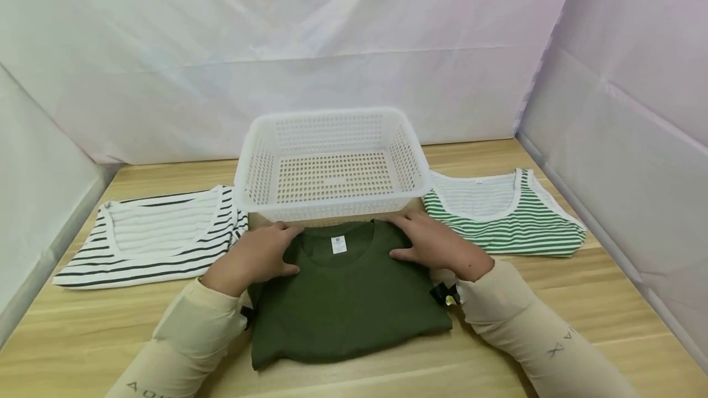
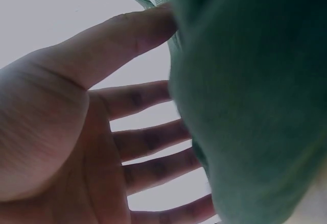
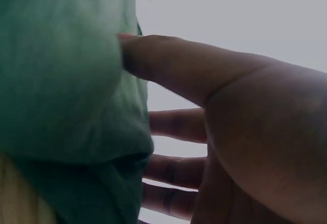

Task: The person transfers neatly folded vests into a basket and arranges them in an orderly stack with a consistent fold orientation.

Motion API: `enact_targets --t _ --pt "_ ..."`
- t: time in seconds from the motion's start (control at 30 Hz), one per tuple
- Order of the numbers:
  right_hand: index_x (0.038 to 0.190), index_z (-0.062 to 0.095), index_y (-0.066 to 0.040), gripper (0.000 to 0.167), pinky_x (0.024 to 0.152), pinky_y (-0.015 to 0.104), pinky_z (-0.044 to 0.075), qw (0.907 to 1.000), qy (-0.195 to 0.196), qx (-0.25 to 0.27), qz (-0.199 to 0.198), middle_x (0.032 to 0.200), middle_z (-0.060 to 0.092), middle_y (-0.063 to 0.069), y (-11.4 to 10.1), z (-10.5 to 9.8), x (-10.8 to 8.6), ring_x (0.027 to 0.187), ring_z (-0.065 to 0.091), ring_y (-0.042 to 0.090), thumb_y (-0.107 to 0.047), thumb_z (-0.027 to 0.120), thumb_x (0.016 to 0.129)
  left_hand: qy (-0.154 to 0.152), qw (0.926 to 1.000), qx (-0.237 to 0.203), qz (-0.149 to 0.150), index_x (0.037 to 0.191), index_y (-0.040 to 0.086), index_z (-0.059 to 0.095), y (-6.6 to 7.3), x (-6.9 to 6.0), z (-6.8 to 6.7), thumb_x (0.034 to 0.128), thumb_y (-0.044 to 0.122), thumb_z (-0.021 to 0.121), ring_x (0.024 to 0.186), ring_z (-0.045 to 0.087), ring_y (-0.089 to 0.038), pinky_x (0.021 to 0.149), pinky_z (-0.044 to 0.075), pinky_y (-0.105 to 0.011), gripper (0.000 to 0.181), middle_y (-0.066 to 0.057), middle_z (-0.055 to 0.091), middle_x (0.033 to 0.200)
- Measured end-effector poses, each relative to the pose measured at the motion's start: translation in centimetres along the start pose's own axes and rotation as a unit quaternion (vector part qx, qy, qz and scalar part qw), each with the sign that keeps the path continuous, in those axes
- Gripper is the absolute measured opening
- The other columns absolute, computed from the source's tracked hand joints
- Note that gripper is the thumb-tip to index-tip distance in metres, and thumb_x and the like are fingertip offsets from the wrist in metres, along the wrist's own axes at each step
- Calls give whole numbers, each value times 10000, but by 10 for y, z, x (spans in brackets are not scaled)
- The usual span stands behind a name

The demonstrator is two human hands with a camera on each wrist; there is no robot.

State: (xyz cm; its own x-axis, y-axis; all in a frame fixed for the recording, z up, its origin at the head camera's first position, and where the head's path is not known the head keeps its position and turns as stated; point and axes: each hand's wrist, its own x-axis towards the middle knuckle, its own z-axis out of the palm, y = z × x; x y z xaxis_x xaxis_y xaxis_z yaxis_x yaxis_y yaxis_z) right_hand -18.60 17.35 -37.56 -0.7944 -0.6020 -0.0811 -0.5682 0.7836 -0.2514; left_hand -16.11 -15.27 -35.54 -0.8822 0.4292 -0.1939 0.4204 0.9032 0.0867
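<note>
A dark green shirt [image 1: 348,300], with a white label inside its neckline, lies folded on the table. At its upper left side is my left hand [image 1: 257,257], and my right hand [image 1: 437,244] is at its upper right side. In the left wrist view the left hand [image 2: 66,132] has its fingers spread and fairly straight, with the thumb tip against the green cloth [image 2: 250,96]. The right hand [image 3: 245,117] touches the cloth [image 3: 61,81] with its thumb in the right wrist view; its other fingertips are hidden behind the fabric.
Behind the green shirt stands a white perforated basket [image 1: 334,206] with nothing in it. A black-and-white striped top [image 1: 149,269] lies to the left, a green-and-white striped top [image 1: 514,235] to the right. White cloth walls [image 1: 332,91] border the wooden table [image 1: 603,318].
</note>
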Motion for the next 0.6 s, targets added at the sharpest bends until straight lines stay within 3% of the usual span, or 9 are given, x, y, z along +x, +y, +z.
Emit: enact_targets --t 0.23,0.43,0.6 --pt "1452 513 -107 626 941 458 523 9990 -66 394 175 1348 591 162 3 3 4 1173 607 316 -345 734 916 130 9997 131 -139 1417 112 544 -1 0 0 783 445 837 1007 671 -344 771 557 -514 773 -167 658 1214" --pt "1319 591 -97 486 788 353 536 9965 -214 779 230 1140 686 47 5 3 6 934 663 160 -334 732 919 -65 9995 -100 -309 1196 135 643 -3 -1 -2 781 449 836 863 685 -239 697 547 -454 554 -53 714 1054" --pt "1242 619 -117 396 728 302 513 9950 -282 919 266 1064 687 -2 4 3 3 849 634 88 -338 719 929 -141 9986 -345 -362 1100 148 644 -6 -3 -2 779 442 839 749 644 -165 666 525 -410 478 -11 715 994"
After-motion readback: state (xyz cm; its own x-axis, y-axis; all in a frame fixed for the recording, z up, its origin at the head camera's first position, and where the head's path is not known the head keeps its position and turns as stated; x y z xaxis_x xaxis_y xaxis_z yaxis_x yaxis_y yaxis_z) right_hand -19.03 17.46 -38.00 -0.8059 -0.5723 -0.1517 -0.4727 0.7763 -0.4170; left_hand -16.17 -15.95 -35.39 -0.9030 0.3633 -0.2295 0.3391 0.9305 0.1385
